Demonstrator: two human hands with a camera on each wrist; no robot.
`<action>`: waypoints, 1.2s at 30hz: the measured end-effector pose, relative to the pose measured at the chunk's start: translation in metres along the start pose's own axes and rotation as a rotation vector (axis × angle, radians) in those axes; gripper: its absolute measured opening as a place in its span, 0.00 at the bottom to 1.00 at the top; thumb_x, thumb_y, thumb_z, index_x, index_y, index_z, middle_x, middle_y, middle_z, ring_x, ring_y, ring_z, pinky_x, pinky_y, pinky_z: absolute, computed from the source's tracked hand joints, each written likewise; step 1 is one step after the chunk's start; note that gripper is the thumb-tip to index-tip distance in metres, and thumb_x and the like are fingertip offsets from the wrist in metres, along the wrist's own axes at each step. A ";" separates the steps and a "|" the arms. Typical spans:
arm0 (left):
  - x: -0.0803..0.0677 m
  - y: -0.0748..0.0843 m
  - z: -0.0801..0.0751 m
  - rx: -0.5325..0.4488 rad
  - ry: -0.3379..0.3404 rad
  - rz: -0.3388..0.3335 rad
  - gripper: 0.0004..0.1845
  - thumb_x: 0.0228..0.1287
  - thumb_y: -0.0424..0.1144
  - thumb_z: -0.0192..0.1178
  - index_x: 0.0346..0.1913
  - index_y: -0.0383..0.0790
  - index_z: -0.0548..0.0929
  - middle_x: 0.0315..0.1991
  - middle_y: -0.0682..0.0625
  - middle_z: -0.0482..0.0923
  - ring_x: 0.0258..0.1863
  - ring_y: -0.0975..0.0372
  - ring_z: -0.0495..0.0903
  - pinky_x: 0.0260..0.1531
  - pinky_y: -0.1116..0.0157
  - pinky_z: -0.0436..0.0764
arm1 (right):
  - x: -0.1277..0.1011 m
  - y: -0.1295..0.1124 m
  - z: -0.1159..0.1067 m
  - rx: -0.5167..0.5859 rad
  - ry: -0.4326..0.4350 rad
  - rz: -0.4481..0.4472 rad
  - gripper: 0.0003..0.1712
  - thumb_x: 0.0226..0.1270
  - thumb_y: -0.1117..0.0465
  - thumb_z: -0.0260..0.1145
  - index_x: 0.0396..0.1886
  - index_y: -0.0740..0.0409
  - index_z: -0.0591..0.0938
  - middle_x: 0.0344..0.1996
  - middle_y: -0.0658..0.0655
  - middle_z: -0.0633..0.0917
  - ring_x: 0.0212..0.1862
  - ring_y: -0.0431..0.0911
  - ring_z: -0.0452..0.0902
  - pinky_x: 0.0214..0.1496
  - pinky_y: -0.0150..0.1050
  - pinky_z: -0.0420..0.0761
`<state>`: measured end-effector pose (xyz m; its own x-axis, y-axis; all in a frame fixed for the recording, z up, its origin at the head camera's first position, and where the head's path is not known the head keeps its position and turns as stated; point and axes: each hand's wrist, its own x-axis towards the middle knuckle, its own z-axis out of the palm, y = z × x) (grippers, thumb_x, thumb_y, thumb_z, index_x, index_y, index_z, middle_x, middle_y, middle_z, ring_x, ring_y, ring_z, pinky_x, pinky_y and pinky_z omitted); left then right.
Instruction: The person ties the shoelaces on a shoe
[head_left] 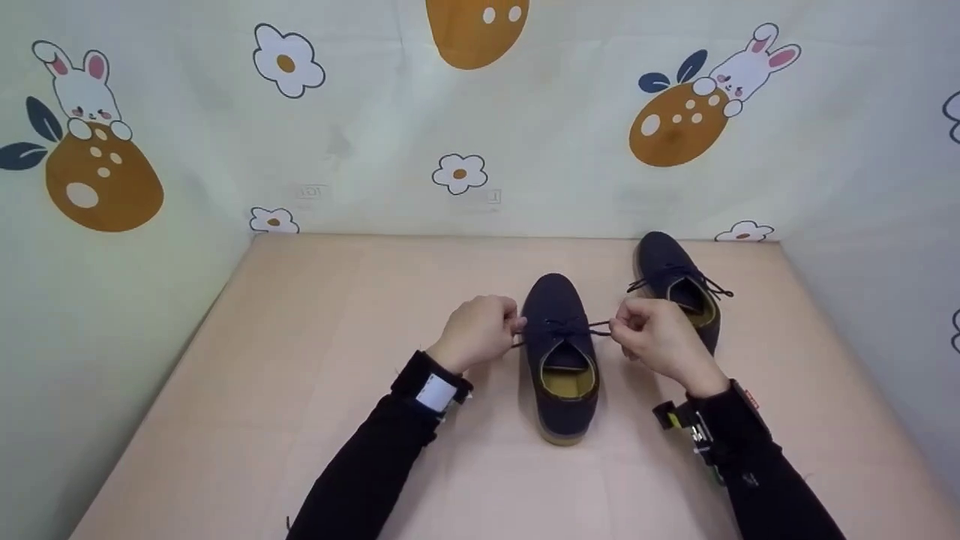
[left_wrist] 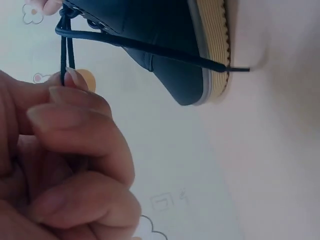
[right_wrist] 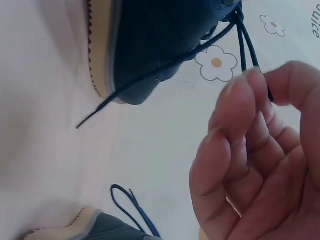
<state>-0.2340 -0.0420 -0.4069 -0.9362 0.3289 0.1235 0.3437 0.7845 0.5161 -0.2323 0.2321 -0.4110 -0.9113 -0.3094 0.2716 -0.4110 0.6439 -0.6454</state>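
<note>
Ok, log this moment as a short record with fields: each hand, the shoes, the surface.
left hand: pinches a lace loop beside the near shoe
right hand: pinches the loop on the opposite side
near shoe: dark, yellow lining, toe pointing away, lace drawn out to both sides
far shoe: same kind, to the right and further back, its lace ends lying loose
table: pale peach, both shoes stand on it

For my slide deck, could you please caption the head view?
Left hand and right hand pinch the laces of a navy shoe.
</note>
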 end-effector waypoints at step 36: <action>0.003 -0.012 -0.010 0.103 -0.063 0.294 0.17 0.69 0.37 0.59 0.20 0.42 0.72 0.17 0.56 0.66 0.18 0.62 0.66 0.22 0.65 0.68 | -0.005 -0.001 -0.003 -0.235 -0.043 -0.099 0.17 0.53 0.70 0.65 0.12 0.48 0.73 0.11 0.40 0.71 0.17 0.38 0.66 0.24 0.35 0.67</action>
<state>-0.2414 -0.0553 -0.4041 -0.7903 0.5790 0.2005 0.6077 0.6989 0.3772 -0.2277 0.2352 -0.4091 -0.8664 -0.4053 0.2916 -0.4974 0.7524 -0.4318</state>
